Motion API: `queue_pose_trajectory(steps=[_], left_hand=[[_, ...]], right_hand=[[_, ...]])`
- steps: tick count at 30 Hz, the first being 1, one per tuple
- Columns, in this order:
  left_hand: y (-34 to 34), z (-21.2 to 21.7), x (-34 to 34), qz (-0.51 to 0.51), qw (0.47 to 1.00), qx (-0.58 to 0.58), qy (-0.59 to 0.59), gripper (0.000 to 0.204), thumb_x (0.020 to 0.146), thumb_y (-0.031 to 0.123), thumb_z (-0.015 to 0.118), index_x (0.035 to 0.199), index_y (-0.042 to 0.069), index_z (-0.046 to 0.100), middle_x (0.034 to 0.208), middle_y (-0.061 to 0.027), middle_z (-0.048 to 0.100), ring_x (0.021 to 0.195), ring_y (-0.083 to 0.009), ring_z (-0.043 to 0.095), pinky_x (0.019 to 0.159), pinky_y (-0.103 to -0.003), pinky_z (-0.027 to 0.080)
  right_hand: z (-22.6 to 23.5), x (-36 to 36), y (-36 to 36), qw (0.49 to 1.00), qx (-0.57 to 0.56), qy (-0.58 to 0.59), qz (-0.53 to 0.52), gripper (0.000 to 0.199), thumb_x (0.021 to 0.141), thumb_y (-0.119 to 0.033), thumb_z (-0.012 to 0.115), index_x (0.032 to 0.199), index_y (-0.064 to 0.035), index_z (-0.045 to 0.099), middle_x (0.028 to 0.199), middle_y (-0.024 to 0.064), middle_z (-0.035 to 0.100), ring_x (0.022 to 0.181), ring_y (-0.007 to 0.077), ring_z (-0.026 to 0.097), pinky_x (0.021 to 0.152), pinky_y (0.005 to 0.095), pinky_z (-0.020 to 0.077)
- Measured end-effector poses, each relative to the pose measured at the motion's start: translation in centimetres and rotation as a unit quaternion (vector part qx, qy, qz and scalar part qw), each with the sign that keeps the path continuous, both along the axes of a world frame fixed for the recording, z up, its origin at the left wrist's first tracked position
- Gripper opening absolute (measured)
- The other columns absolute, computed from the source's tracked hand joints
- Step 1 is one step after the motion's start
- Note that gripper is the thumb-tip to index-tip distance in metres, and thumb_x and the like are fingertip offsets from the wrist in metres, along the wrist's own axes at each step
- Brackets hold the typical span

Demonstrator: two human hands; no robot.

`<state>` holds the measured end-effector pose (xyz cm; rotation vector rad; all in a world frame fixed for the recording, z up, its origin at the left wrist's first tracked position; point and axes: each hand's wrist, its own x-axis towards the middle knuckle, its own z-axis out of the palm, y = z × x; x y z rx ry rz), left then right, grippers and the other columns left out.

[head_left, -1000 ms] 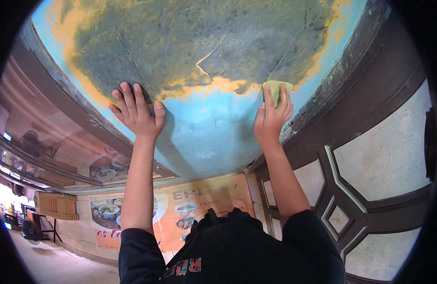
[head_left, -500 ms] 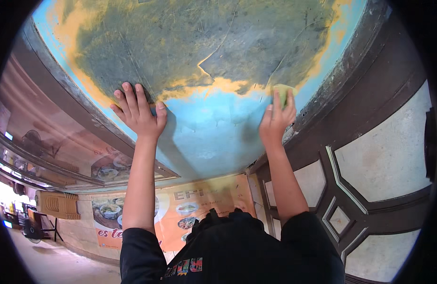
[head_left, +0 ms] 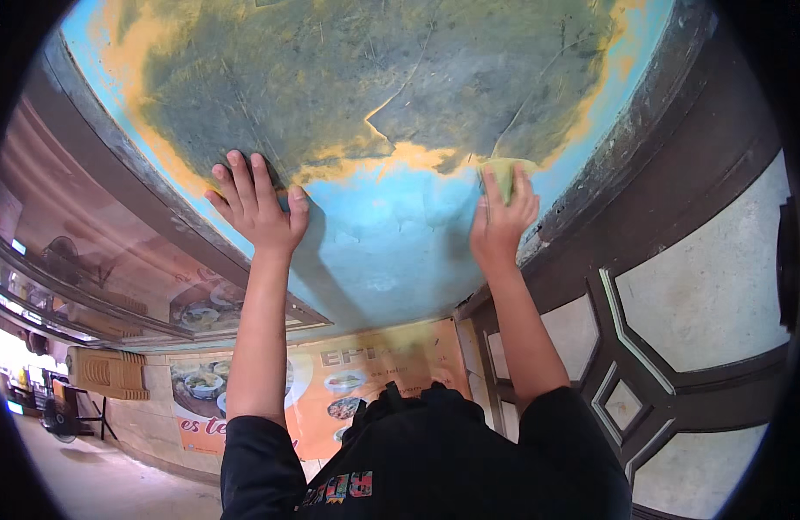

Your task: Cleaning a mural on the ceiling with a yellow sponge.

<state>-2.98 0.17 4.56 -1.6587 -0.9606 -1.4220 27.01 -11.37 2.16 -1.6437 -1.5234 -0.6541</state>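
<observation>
While the right grip (head_left: 505, 217) pinches it, fingers over its face and thumb at its left, the green pad (head_left: 505, 178) lies against the wall (head_left: 374, 234). Just above that grip runs the orange border (head_left: 417, 156) of a grey patch (head_left: 304, 87). Well to its left, the left grip (head_left: 268, 217) rests with fingers spread on the wall. Brown panelling (head_left: 703, 286) stands right of the right grip, and an orange poster (head_left: 313, 373) hangs below both.

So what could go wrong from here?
The right hand might scrape against the dark frame close beside it. The yellowish pad sits at the edge of the blue paint, so rubbing could wear into it. The left hand, spread against the surface, might smudge it.
</observation>
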Motion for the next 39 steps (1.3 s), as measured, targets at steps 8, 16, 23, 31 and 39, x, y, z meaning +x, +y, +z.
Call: queue_pose_trajectory(steps=[8,16,23,31,39], left_hand=[[0.1,0.1,0.1,-0.011,1.000,0.003,-0.013,0.062,0.089,0.039,0.043,0.141,0.006,0.039,0.150,-0.0151,0.031,0.143,-0.0343,0.017,0.114,-0.051,0.002],[0.2,0.0,-0.1,-0.015,1.000,0.003,-0.013,0.063,0.088,0.039,0.043,0.141,0.006,0.039,0.150,-0.0153,0.030,0.143,-0.0340,0.016,0.114,-0.051,0.001],[0.1,-0.1,-0.5,0.001,1.000,-0.009,0.001,0.065,0.092,0.043,0.040,0.141,0.001,0.038,0.150,-0.0186,0.030,0.143,-0.0352,0.017,0.114,-0.050,0.001],[0.3,-0.1,-0.3,-0.011,1.000,-0.001,-0.008,0.063,0.090,0.041,0.042,0.141,0.003,0.039,0.150,-0.0170,0.031,0.143,-0.0348,0.016,0.114,-0.051,0.001],[0.2,0.2,-0.5,0.001,1.000,-0.004,-0.002,0.063,0.093,0.042,0.040,0.141,0.001,0.038,0.150,-0.0180,0.030,0.143,-0.0352,0.016,0.114,-0.050,0.002]], right_hand=[[0.8,0.3,0.3,1.000,0.021,0.009,-0.006,0.052,0.083,-0.009,0.056,0.132,-0.0246,0.052,0.145,0.0178,0.031,0.132,0.0382,0.029,0.106,0.0604,0.0130],[1.2,0.2,0.0,1.000,0.007,0.003,-0.008,0.053,0.083,-0.008,0.056,0.133,-0.0240,0.052,0.145,0.0183,0.030,0.133,0.0377,0.027,0.107,0.0605,0.0112],[1.1,0.1,0.2,1.000,0.004,-0.007,-0.006,0.050,0.085,-0.012,0.054,0.133,-0.0252,0.051,0.145,0.0185,0.030,0.134,0.0385,0.027,0.107,0.0606,0.0108],[0.9,0.3,0.6,0.998,0.047,0.038,-0.015,0.053,0.083,-0.010,0.056,0.133,-0.0263,0.051,0.145,0.0184,0.031,0.133,0.0392,0.027,0.107,0.0617,0.0120],[1.2,0.4,0.5,0.999,0.005,-0.010,-0.041,0.053,0.082,-0.009,0.056,0.133,-0.0230,0.052,0.144,0.0192,0.032,0.132,0.0398,0.028,0.106,0.0622,0.0142]])
